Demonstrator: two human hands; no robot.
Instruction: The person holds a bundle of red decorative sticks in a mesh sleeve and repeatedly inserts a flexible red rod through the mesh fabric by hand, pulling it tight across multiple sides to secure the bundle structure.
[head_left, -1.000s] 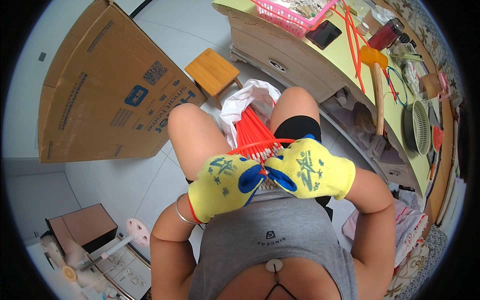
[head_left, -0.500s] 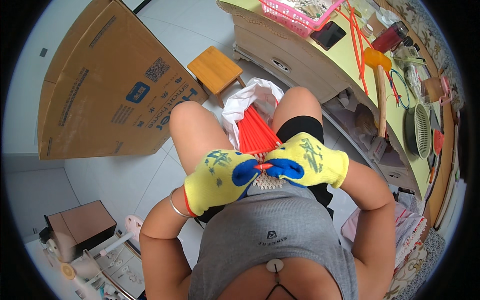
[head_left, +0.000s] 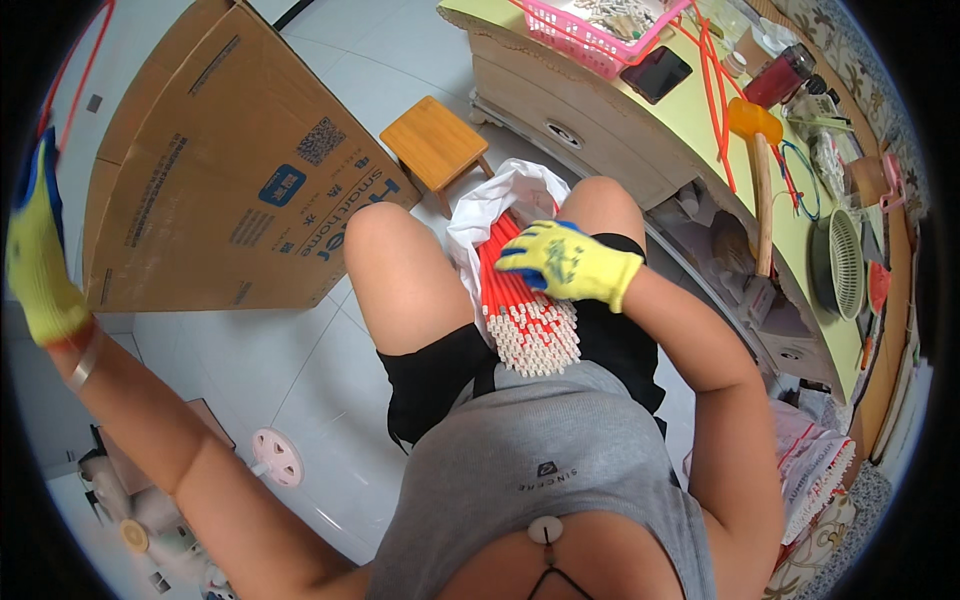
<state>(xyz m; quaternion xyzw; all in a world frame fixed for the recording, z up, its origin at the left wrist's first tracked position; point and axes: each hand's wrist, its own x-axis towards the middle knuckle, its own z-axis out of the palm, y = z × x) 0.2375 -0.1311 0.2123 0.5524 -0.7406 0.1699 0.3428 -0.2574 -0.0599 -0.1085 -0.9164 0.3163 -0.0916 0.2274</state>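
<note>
A bundle of thin red tubes (head_left: 508,290) with white ends lies between my thighs, partly inside a white plastic bag (head_left: 466,232). My right hand (head_left: 575,265), in a yellow glove with a blue palm, rests over the bundle. Its fingers are apart and slightly bent, touching the tubes; the fingertips are partly hidden. At the far left my left hand (head_left: 42,255), gloved the same way, is stretched out at the picture's rim. It is closed on a looped red tube (head_left: 82,65) that rises above the fingers.
A large cardboard box (head_left: 220,180) stands at the left, with a wooden stool (head_left: 434,142) beyond the bag. On the green-topped table (head_left: 690,120) at the right are a pink basket (head_left: 580,45), a phone (head_left: 657,75), an orange-headed mallet (head_left: 757,122) and a strainer (head_left: 838,262).
My hands have parted from their place together over my lap. The left swung far out to the left with a red tube; the right moved onto the bundle, whose white ends now show.
</note>
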